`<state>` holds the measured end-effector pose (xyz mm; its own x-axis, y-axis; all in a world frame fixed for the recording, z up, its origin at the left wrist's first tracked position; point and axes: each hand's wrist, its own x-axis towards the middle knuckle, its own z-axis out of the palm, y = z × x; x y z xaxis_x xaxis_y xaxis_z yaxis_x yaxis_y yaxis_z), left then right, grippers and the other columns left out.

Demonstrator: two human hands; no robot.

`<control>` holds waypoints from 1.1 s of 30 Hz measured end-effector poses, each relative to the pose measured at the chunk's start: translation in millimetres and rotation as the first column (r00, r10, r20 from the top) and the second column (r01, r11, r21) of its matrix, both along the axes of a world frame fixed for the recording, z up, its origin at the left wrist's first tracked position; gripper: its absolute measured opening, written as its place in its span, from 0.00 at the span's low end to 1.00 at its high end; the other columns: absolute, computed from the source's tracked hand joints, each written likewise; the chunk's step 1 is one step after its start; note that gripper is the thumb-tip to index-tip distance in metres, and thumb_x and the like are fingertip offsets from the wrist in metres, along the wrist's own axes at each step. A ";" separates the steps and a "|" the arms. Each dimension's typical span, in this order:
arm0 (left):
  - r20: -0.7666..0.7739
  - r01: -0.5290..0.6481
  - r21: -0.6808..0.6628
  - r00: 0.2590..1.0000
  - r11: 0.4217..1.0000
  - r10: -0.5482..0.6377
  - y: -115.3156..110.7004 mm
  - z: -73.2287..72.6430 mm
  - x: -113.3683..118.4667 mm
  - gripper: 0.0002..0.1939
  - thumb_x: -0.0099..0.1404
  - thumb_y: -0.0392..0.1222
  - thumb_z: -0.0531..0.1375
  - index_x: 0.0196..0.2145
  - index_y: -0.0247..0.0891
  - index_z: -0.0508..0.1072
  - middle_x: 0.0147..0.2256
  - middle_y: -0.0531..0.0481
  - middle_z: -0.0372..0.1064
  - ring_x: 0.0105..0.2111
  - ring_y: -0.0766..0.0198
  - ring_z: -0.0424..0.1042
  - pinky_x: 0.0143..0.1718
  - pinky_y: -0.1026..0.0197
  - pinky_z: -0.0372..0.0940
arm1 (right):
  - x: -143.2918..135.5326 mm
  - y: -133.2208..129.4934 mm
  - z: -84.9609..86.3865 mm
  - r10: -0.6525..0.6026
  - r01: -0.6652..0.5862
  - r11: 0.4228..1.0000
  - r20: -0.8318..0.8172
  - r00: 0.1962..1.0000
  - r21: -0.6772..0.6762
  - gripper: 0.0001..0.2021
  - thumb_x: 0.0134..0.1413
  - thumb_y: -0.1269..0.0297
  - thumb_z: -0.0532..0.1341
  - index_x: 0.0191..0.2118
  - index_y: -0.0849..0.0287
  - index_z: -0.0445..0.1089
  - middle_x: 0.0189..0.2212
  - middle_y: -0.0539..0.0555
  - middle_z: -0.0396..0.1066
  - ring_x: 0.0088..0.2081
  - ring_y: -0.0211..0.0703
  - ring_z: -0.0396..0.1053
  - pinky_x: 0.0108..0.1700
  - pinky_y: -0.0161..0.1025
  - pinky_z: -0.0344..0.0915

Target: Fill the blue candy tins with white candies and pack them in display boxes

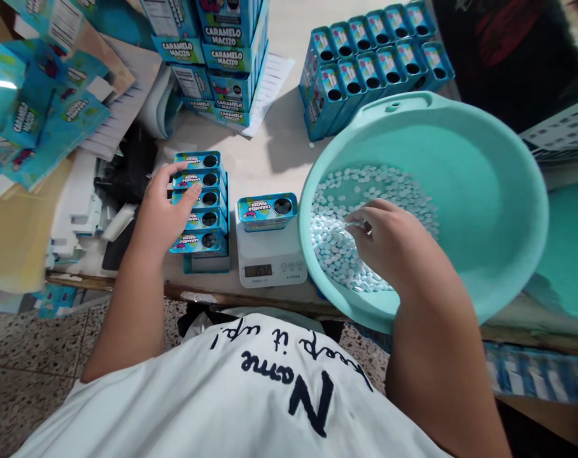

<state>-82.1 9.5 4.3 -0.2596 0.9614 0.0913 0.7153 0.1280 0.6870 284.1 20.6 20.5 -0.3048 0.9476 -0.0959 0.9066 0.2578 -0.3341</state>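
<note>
A pale table [274, 165] is spread with goods, and its right side is taken up by a large green tub [484, 159]. The right forearm [432, 318] is stretched over the tub's near rim, and the right hand [389, 238] is lowered inside, palm down, with its fingers bent. A pale sliver seems to be pinched there, but whether anything is gripped cannot be told. The left forearm [139, 292] is reached forward beyond the table's edge.

At the far left, a tall stack of boxes [229, 57] is placed, with loose cardboard [69, 111] heaped beside it. Behind the tub, twelve tins [317, 105] are stood upright in two rows, partly hidden by its rim.

Between tub and left forearm, a white scale [270, 251] is set, its right edge overlapped by the tub. Just left of it, five tins [199, 220] are lined up in a blue tray [205, 264]. The left hand [160, 203] is laid over their left ends, its fingers parted and touching the farther tins; some labels are covered by it. One tin [265, 213] is rested on the scale. Small candies [330, 248] are gathered in the tub, partly screened by the right hand.
</note>
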 end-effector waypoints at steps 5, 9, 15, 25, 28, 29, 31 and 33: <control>0.006 0.006 0.008 1.000 1.000 -0.006 0.2 -1.0 -1.1 0.23 0.67 0.55 0.62 0.58 0.50 0.70 0.58 0.46 0.69 0.58 0.49 0.69 0.63 0.46 0.64 | -1.4 2.2 4.1 -0.023 0.024 0.999 -0.011 1.000 0.046 0.13 0.63 0.67 0.54 0.40 0.58 0.78 0.42 0.61 0.72 0.35 0.49 0.70 0.40 0.45 0.69; 0.008 -0.001 -0.001 1.000 1.000 0.001 -0.3 0.4 0.0 0.23 0.67 0.55 0.62 0.58 0.50 0.70 0.58 0.46 0.69 0.57 0.50 0.70 0.63 0.46 0.64 | -3.5 3.5 8.3 -0.014 0.015 0.999 -0.016 1.000 0.052 0.14 0.64 0.66 0.53 0.41 0.56 0.77 0.42 0.60 0.72 0.36 0.50 0.70 0.40 0.46 0.68; 0.015 -0.009 0.001 1.000 1.000 0.009 -0.8 1.7 1.6 0.23 0.67 0.55 0.62 0.58 0.50 0.70 0.58 0.47 0.69 0.56 0.50 0.71 0.63 0.46 0.64 | -7.0 4.6 12.2 -0.009 0.009 0.999 -0.008 1.000 0.040 0.13 0.64 0.68 0.53 0.41 0.57 0.77 0.44 0.61 0.72 0.36 0.51 0.70 0.41 0.47 0.68; 0.036 0.016 0.057 0.999 0.998 -0.018 0.0 -5.4 -2.3 0.23 0.67 0.55 0.63 0.57 0.48 0.71 0.57 0.47 0.70 0.56 0.51 0.71 0.62 0.47 0.65 | -6.2 3.3 10.7 -0.003 0.006 0.999 -0.059 0.998 0.053 0.13 0.64 0.68 0.54 0.41 0.57 0.77 0.44 0.60 0.73 0.33 0.48 0.71 0.37 0.45 0.69; 0.041 0.022 0.067 0.999 0.997 -0.024 0.6 -7.1 -3.1 0.23 0.67 0.54 0.63 0.57 0.48 0.71 0.57 0.46 0.70 0.56 0.51 0.71 0.63 0.46 0.65 | -6.4 3.1 10.3 -0.009 0.013 0.999 -0.072 0.997 0.048 0.12 0.64 0.68 0.55 0.41 0.57 0.77 0.44 0.61 0.73 0.34 0.49 0.71 0.37 0.46 0.68; 0.044 0.022 0.072 0.999 0.997 -0.025 0.7 -7.1 -3.0 0.23 0.67 0.54 0.64 0.57 0.48 0.71 0.57 0.46 0.70 0.56 0.51 0.71 0.63 0.46 0.65 | -6.9 3.2 10.7 -0.009 0.013 0.999 -0.073 0.997 0.048 0.12 0.64 0.68 0.55 0.41 0.57 0.77 0.45 0.61 0.73 0.34 0.49 0.71 0.37 0.46 0.68; 0.053 0.021 0.075 0.998 0.997 -0.025 0.8 -6.3 -2.1 0.23 0.66 0.55 0.64 0.56 0.48 0.71 0.57 0.46 0.70 0.56 0.51 0.71 0.63 0.45 0.64 | -8.7 3.3 12.3 -0.007 0.009 0.999 -0.067 0.998 0.036 0.13 0.63 0.69 0.54 0.42 0.56 0.78 0.45 0.61 0.73 0.34 0.50 0.71 0.38 0.47 0.68; 0.057 0.013 0.066 0.998 0.998 -0.017 0.7 -4.9 -1.0 0.23 0.67 0.55 0.64 0.56 0.48 0.71 0.57 0.46 0.70 0.55 0.51 0.71 0.63 0.45 0.64 | -11.6 3.2 14.9 -0.016 0.017 1.000 -0.048 0.999 0.010 0.14 0.63 0.69 0.53 0.42 0.58 0.78 0.45 0.62 0.73 0.35 0.51 0.72 0.39 0.47 0.68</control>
<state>-83.1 10.1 -0.6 -0.2516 0.9577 0.1399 0.6759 0.0704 0.7336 272.5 23.9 35.4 -0.2931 0.9534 -0.0720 0.8938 0.2465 -0.3747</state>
